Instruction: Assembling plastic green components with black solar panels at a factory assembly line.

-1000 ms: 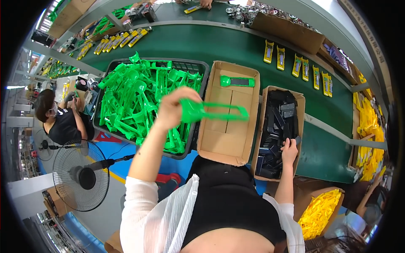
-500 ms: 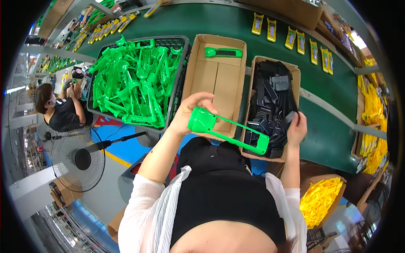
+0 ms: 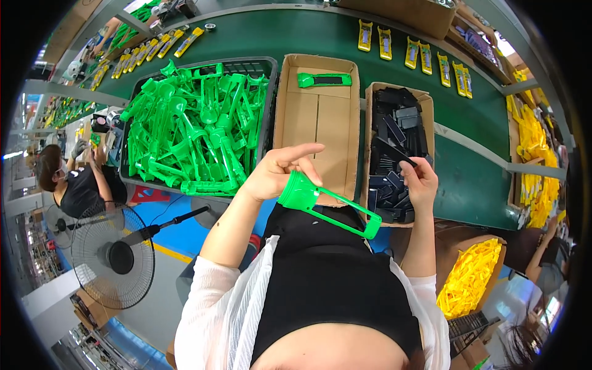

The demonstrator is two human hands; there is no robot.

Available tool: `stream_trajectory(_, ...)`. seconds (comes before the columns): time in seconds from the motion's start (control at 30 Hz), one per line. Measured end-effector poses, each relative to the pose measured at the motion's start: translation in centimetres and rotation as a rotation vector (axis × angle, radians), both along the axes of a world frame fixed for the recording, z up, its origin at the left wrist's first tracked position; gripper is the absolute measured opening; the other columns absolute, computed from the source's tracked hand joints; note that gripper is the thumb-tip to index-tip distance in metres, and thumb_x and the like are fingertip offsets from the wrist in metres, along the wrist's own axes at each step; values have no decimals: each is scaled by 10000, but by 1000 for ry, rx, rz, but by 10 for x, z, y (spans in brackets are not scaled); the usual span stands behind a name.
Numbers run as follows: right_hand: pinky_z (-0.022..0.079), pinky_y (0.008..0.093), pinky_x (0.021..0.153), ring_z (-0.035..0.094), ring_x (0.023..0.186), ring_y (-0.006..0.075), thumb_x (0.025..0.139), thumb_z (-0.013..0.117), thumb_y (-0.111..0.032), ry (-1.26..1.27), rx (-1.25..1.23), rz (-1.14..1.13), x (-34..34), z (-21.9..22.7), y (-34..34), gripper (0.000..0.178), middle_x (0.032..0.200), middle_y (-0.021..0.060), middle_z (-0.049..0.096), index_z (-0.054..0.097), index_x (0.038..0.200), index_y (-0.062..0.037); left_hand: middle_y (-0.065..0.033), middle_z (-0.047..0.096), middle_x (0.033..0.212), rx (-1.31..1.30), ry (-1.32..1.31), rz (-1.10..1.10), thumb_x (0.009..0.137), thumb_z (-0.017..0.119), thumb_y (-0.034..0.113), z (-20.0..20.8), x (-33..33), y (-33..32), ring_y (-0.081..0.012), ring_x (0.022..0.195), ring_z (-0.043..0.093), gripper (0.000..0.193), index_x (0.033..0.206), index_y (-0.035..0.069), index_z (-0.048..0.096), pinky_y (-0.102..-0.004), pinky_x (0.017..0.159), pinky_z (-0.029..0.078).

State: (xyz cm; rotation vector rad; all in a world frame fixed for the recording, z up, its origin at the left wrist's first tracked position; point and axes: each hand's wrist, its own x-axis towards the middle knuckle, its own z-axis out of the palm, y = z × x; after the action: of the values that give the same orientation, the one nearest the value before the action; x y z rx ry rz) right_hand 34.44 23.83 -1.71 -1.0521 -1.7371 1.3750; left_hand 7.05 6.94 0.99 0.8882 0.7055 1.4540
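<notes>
The left hand grips a green frame by its wide round end, one finger jutting out free; some of the other fingers are hidden from view. The frame's open, narrower end points away to the right, in front of the person's dark clothing and just below a shallow carton. The right hand pinches a thin black piece between thumb and fingers; its far end is hard to tell from the black parts heaped behind it in the narrow carton. The lower layers of green frames in the dark basket are covered by those on top. A brown carton is cut off above, and what the co-worker at left handles is too small to make out.
</notes>
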Motion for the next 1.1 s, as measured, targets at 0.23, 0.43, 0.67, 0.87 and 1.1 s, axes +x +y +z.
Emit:
stream_trajectory(0.23, 348, 170, 404, 447, 441, 31, 834, 616, -109, 26, -335, 135, -51, 30, -33, 104, 598, 2, 559, 565, 791, -29, -117, 608, 920, -428, -276, 746, 858, 549, 42, -25, -46, -11, -259, 890, 623, 127, 981, 21, 524, -349, 758, 532)
stream_trajectory(0.43, 384, 177, 520, 487, 562, 34, 830, 618, -117, 57, -404, 261, -65, 26, -35, 120, 699, 4, 571, 545, 855, -24, -115, 599, 917, -483, -409, 356, 881, 547, 157, -33, -40, -22, -280, 912, 599, 300, 1123, -15, 499, -366, 789, 508)
stream_trajectory(0.67, 447, 223, 693, 540, 781, 68, 769, 645, -39, -87, -443, 515, -104, 31, -31, 317, 882, 9, 562, 517, 1058, -14, -24, 513, 1051, -355, 96, -33, 906, 520, 236, 0, -3, 9, -129, 983, 488, 304, 1103, 11, 577, -264, 865, 375)
stream_trajectory(0.87, 454, 270, 804, 566, 903, 136, 788, 646, -79, 0, -385, 465, -103, 20, -36, 435, 967, 59, 571, 449, 1168, -2, -34, 524, 1013, -294, 307, 115, 918, 499, 210, -1, 10, 16, -155, 966, 514, 268, 1060, 4, 596, -293, 892, 374)
stream_trajectory(1.1, 443, 233, 649, 546, 724, 88, 862, 600, -214, 124, -550, 501, -96, 5, -61, 305, 778, 25, 564, 501, 1066, -10, -156, 592, 973, -356, -538, 304, 921, 489, 233, -5, 20, 9, -209, 909, 575, 383, 1182, -46, 458, -322, 846, 432)
